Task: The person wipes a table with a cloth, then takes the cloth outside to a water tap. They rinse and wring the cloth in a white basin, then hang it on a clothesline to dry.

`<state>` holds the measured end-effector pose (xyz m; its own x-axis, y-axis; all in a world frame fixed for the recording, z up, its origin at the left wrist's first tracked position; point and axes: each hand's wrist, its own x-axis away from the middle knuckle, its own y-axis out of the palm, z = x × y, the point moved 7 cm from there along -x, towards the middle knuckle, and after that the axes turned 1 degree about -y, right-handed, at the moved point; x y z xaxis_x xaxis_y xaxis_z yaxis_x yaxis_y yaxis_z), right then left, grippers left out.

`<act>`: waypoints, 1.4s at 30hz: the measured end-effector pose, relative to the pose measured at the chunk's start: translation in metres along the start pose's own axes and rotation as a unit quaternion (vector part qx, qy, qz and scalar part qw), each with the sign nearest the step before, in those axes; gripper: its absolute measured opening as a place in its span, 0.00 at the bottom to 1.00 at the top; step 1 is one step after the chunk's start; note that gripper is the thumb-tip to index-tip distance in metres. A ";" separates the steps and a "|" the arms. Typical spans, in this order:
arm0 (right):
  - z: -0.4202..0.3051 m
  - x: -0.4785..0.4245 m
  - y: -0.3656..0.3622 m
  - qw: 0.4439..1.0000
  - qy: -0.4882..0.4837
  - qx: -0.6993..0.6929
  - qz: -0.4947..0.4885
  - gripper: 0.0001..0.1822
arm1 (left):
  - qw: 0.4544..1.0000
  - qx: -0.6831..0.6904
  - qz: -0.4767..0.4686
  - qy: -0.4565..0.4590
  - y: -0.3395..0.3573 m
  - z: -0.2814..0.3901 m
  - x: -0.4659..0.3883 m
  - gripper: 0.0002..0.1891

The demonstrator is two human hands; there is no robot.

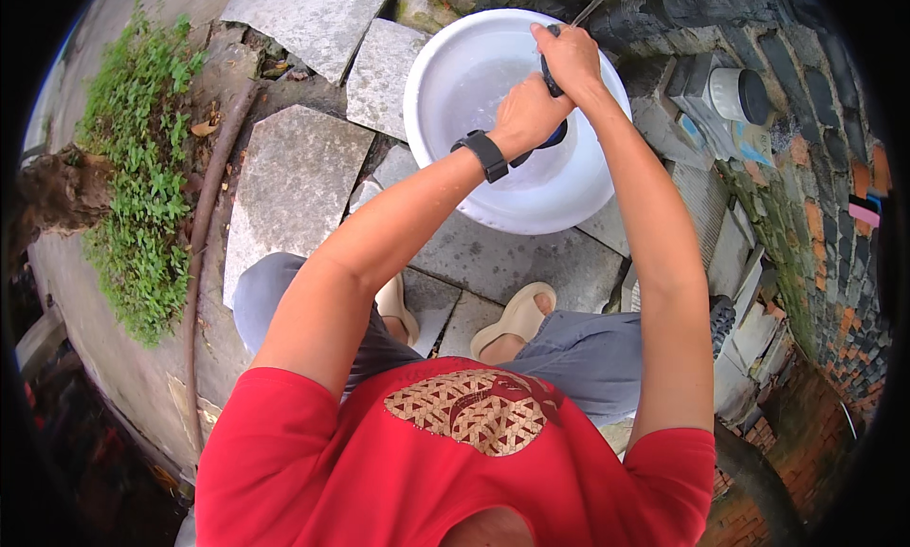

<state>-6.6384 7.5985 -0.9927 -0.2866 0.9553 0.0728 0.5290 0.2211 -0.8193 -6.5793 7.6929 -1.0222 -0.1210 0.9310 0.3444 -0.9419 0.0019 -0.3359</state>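
Observation:
A large white basin [455,70] stands on the stone paving and holds water. Over its right half both hands are closed around one dark, elongated object [551,63], mostly covered by the fingers; its kind cannot be told. My left hand [532,110], with a black watch at the wrist, grips its lower part. Just above and to the right, my right hand [570,55] wraps its upper part, thumb along the top. Below my left hand a dark blue and black part [554,136] shows over the water. A thin grey hose or rod [599,1] runs off beyond my right hand.
Uneven stone slabs [295,184] surround the basin. A brown pipe [213,184] and green plants [142,191] lie to the left. At right are stacked grey blocks [650,113], a white container with a dark lid [736,95] and a brick wall [817,184].

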 end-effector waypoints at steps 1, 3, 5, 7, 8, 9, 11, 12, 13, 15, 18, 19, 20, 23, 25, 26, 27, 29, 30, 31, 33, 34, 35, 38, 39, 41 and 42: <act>0.005 0.000 -0.012 0.996 0.027 -0.080 0.042 0.23 | 0.999 0.026 0.016 0.026 -0.004 0.002 -0.001 0.32; 0.014 0.002 -0.041 0.967 0.058 -0.203 0.140 0.21 | 0.983 0.157 -0.091 -0.002 0.001 -0.005 -0.005 0.41; 0.025 0.001 -0.061 0.922 0.101 -0.325 0.183 0.17 | 0.952 0.275 -0.137 -0.008 -0.001 -0.006 -0.009 0.42; 0.023 0.000 -0.076 0.905 0.048 -0.366 0.211 0.17 | 0.930 0.317 -0.166 -0.081 0.001 -0.017 -0.006 0.42; 0.020 0.002 -0.083 0.912 0.012 -0.335 0.239 0.18 | 0.921 0.335 -0.173 -0.103 0.002 -0.020 -0.005 0.41; 0.016 0.004 -0.089 0.915 -0.024 -0.302 0.266 0.18 | 0.909 0.353 -0.188 -0.116 0.005 -0.021 -0.003 0.40; 0.007 0.015 -0.089 0.915 -0.089 -0.258 0.298 0.18 | 0.886 0.358 -0.224 -0.192 0.014 -0.026 0.004 0.41; -0.001 0.027 -0.091 0.899 -0.142 -0.227 0.346 0.12 | 0.874 0.358 -0.247 -0.218 0.018 -0.027 0.008 0.42; -0.010 0.040 -0.087 0.894 -0.198 -0.187 0.356 0.11 | 0.852 0.383 -0.266 -0.236 0.022 -0.026 0.011 0.46; -0.021 0.059 -0.072 0.910 -0.240 -0.124 0.315 0.14 | 0.781 0.473 -0.285 -0.293 0.028 -0.025 0.015 0.48; -0.034 0.082 -0.032 0.950 -0.270 -0.104 0.120 0.32 | 0.747 0.586 -0.227 -0.218 0.015 -0.020 -0.002 0.38; -0.034 0.087 -0.021 0.950 -0.276 -0.136 0.047 0.35 | 0.760 0.596 -0.204 -0.163 0.008 -0.018 -0.008 0.32; -0.028 0.087 -0.016 0.948 -0.240 -0.205 0.031 0.33 | 0.757 0.596 -0.183 -0.195 0.007 -0.026 -0.009 0.25; 0.015 0.071 0.013 0.901 0.024 -0.423 -0.089 0.29 | 0.748 0.594 -0.102 -0.279 0.010 -0.045 -0.005 0.15; 0.036 0.054 -0.014 0.925 -0.011 -0.369 0.087 0.33 | 0.706 0.616 -0.220 -0.271 0.024 -0.028 0.004 0.19; 0.052 0.047 -0.008 0.890 0.054 -0.451 0.043 0.35 | 0.682 0.630 -0.278 -0.247 0.029 -0.014 0.009 0.21; 0.065 0.041 -0.004 0.831 0.122 -0.543 0.024 0.38 | 0.669 0.638 -0.306 -0.228 0.033 -0.004 0.016 0.23; 0.060 0.037 0.005 0.701 0.114 -0.690 -0.139 0.39 | 0.632 0.646 -0.376 -0.207 0.041 0.020 0.029 0.27; 0.049 0.036 -0.004 0.665 0.023 -0.722 -0.189 0.35 | 0.640 0.651 -0.338 -0.229 0.043 0.022 0.030 0.27; 0.035 0.041 -0.012 0.613 -0.060 -0.742 -0.265 0.32 | 0.635 0.657 -0.322 -0.249 0.044 0.026 0.033 0.27; 0.028 0.042 -0.020 0.614 -0.095 -0.739 -0.261 0.26 | 0.704 0.621 -0.268 -0.217 0.038 0.029 0.029 0.28; 0.034 0.037 -0.014 0.670 -0.024 -0.709 -0.221 0.18 | 0.723 0.590 -0.271 -0.237 0.039 0.027 0.030 0.26; 0.033 0.036 -0.011 0.694 0.001 -0.689 -0.209 0.14 | 0.734 0.574 -0.273 -0.238 0.039 0.026 0.029 0.25; 0.034 0.032 0.006 0.831 0.067 -0.514 -0.203 0.19 | 0.836 0.420 -0.256 -0.241 0.036 0.002 0.025 0.20; 0.033 0.032 0.012 0.858 0.070 -0.467 -0.203 0.21 | 0.863 0.381 -0.243 -0.224 0.036 -0.005 0.022 0.19; 0.035 0.031 0.017 0.932 0.054 -0.322 -0.157 0.20 | 0.905 0.304 -0.222 -0.199 0.037 -0.022 0.020 0.16; 0.030 0.033 0.018 0.958 0.007 -0.258 -0.123 0.19 | 0.928 0.260 -0.196 -0.182 0.037 -0.031 0.019 0.13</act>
<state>-6.6629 7.6283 -1.0222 -0.4439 0.8639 0.2380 0.7723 0.5036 -0.3873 -6.6065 7.7218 -1.0547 0.2535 0.7114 0.6555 -0.9486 0.0500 0.3126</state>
